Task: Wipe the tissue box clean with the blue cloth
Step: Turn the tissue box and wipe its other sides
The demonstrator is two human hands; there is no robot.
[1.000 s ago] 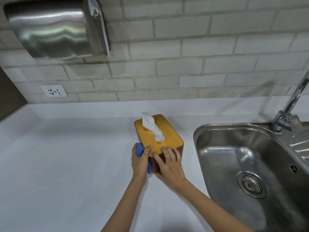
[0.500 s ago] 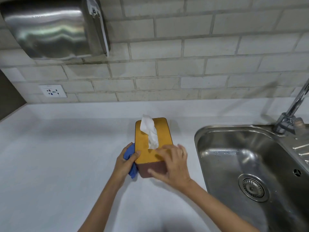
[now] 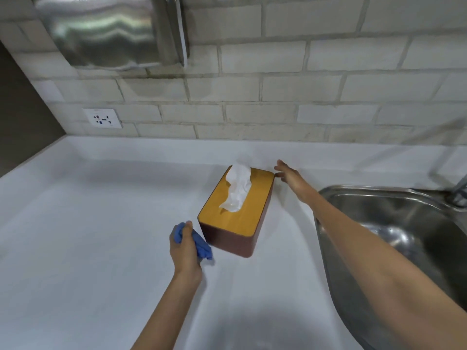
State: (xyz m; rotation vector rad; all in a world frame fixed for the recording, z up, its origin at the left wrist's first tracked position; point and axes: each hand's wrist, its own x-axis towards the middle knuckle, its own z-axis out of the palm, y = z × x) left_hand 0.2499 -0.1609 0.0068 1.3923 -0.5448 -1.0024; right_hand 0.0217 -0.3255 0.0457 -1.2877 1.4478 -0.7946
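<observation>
The tissue box [image 3: 242,218] has a yellow wooden lid and dark brown sides, and stands on the white counter with a white tissue [image 3: 237,189] sticking up from its slot. My left hand [image 3: 184,248] is closed around the bunched blue cloth [image 3: 201,245], just left of the box's near corner; whether the cloth touches the box is unclear. My right hand [image 3: 288,174] reaches past the box's far right corner with its fingers spread, fingertips at or just beside that corner, holding nothing.
A steel sink [image 3: 404,238] lies to the right, with part of a tap [image 3: 458,193] at the frame's edge. A steel hand dryer [image 3: 108,31] hangs on the tiled wall above, and a wall socket [image 3: 102,118] sits to the left. The white counter [image 3: 88,236] stretches left and toward me.
My right hand left the box's near end and reached to its far right corner. The box has turned on the counter. My left hand with the cloth has drawn back from its left side.
</observation>
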